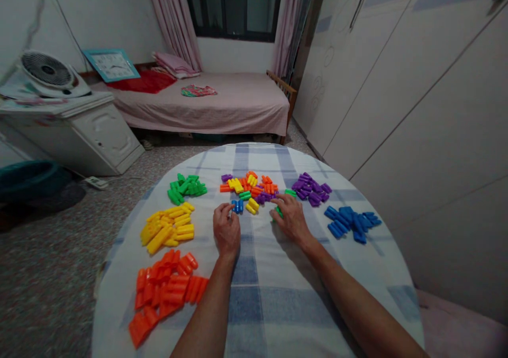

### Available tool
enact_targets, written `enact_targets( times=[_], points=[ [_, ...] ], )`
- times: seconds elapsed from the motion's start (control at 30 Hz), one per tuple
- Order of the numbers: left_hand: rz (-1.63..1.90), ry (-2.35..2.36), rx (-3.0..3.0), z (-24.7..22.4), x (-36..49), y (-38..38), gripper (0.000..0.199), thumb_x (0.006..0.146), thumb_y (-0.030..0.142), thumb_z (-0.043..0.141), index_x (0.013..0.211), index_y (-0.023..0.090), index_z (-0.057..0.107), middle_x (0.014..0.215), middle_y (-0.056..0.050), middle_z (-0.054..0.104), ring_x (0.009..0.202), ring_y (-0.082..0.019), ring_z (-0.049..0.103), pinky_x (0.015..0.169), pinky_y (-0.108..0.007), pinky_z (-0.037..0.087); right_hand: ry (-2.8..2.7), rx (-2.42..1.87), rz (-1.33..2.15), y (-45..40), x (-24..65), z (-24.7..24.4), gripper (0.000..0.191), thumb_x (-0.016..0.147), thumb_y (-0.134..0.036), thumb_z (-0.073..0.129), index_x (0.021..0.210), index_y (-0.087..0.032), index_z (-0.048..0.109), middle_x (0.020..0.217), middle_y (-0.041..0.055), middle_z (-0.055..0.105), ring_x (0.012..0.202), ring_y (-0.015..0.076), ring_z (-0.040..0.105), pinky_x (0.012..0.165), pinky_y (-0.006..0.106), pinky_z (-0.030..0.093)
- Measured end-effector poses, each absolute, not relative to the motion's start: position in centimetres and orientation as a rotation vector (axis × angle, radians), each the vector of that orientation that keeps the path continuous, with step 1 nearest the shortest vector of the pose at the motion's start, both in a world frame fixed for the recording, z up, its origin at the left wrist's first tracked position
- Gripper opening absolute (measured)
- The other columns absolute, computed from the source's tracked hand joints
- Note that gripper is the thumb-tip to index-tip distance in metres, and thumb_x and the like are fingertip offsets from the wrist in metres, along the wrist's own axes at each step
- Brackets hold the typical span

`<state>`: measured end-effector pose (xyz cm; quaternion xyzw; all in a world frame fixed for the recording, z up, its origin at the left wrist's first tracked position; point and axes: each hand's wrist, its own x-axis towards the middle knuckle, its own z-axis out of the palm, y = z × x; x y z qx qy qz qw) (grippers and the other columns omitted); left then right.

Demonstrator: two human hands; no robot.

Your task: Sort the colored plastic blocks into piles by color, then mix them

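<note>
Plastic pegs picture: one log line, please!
left hand: beside blue pegs | right hand: over green peg | tablecloth: five one-colour piles, one mixed pile

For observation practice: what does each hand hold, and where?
The right hand seems to hold a green piece by its end; the left hand, nothing.

Glossy plastic pegs on matt checked cloth.

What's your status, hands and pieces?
Left hand beside blue plastic pieces. Right hand on a green plastic piece. Mixed-colour pile just ahead of both hands.
</note>
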<state>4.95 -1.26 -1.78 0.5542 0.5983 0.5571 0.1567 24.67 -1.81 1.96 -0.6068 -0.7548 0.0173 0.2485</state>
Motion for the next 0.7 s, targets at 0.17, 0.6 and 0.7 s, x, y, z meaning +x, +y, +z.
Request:
enact_targets(
  times=[0.17,0.6,0.7],
  points=[
    [1.581,1.710,1.546,-2.0,5.0,-1.1,0.023,0.081,0.015,0.048,0.094,0.020,0.068,0.108,-0.009,0.058,0.102,-0.020,0.059,0.079,-0.030,0.053,-2.075,-1.757,0.082,1.3,23.6,2.1,0.036,0.085,-0.026,0.058,0.121,-0.024,0.062,0.124,0.0114,0.055,0.115,0.0253,0.049,0.092,0.037,0.038],
    [1.544,1.691,1.549,-2.0,5.0,-1.1,0.021,0.082,0.017,0.050,0.091,0.020,0.068,0.107,-0.008,0.058,0.100,-0.019,0.059,0.077,-0.029,0.054,-2.187,-1.887,0.099,3.2,22.0,2.1,0.055,0.083,-0.023,0.057,0.137,-0.026,0.047,0.123,0.0119,0.056,0.107,0.0275,0.052,0.086,0.035,0.041],
    [1.535,1.697,1.554,-2.1,5.0,-1.1,0.021,0.082,0.017,0.050,0.092,0.020,0.068,0.107,-0.008,0.058,0.100,-0.019,0.059,0.077,-0.029,0.054,-2.214,-1.933,0.096,3.4,21.9,2.5,0.051,0.085,-0.025,0.056,0.136,-0.026,0.049,0.118,0.0126,0.059,0.107,0.0283,0.053,0.083,0.034,0.042]
  ],
)
